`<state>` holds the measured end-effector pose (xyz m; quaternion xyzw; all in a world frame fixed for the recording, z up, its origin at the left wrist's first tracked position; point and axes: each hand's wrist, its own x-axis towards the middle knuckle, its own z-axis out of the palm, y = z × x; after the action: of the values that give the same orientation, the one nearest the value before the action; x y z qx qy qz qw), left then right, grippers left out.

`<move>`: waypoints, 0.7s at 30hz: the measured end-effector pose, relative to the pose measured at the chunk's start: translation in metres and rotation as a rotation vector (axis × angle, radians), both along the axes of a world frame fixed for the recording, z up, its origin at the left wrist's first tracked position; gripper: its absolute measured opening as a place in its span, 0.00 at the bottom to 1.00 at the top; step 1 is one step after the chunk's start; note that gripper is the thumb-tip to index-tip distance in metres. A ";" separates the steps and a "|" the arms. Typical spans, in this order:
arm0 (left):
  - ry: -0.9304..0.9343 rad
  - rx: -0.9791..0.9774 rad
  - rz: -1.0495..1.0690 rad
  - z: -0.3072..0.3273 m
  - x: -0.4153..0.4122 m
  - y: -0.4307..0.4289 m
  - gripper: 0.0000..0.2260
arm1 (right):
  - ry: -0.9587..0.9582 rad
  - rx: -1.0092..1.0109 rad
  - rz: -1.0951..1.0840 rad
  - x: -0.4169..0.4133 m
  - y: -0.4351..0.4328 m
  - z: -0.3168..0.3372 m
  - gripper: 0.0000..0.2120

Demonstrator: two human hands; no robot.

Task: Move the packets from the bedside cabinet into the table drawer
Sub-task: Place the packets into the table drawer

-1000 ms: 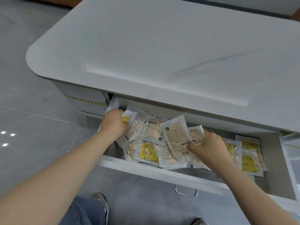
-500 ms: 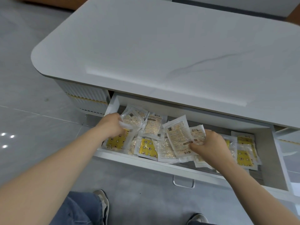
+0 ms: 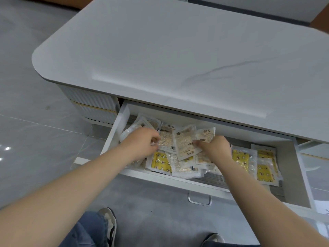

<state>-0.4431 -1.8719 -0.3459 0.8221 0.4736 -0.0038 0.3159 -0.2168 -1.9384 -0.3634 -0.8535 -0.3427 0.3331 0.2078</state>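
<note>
L fingers (image 3: 156, 139) & R fingers (image 3: 197, 143) tight on packets (image 3: 161, 162) in open drawer (image 3: 115, 132), tabletop (image 3: 178, 59) overhead

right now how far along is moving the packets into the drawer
Done: a pile of packets lies in the open drawer. In hand: the right hand pinches a white packet mid-pile; the left hand is on the packets at the drawer's left end, grip unclear. Left: unknown, as the cabinet is out of view.

clear packets (image 3: 185, 143), yellow & beige, overlapping flat in open white table drawer (image 3: 178, 177), mostly left/mid
</note>
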 end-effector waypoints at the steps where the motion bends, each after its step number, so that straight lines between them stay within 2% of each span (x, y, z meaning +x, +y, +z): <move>1: 0.015 -0.023 -0.066 -0.002 0.006 -0.005 0.14 | 0.015 0.005 0.001 0.002 -0.001 0.000 0.12; 5: 0.086 -0.031 -0.259 -0.013 0.030 -0.018 0.19 | 0.139 -0.015 0.018 0.019 -0.013 0.005 0.13; 8: 0.099 -0.016 -0.359 -0.019 0.049 -0.023 0.20 | 0.101 -0.064 0.066 0.042 -0.032 0.010 0.11; 11: 0.122 -0.014 -0.396 -0.026 0.060 -0.024 0.15 | 0.106 -0.139 0.134 0.060 -0.052 0.016 0.09; 15: 0.162 0.016 -0.408 -0.030 0.071 -0.023 0.11 | 0.180 -0.169 0.145 0.071 -0.068 0.017 0.12; 19: 0.099 0.032 -0.444 -0.031 0.090 -0.033 0.17 | 0.207 -0.097 0.113 0.074 -0.071 0.011 0.14; 21: 0.073 0.024 -0.476 -0.030 0.099 -0.037 0.17 | 0.228 -0.154 0.150 0.074 -0.072 0.007 0.13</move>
<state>-0.3437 -1.9085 -0.3763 0.9135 0.2777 -0.1022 0.2792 -0.1424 -2.0100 -0.3565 -0.7956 -0.3534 0.4675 0.1539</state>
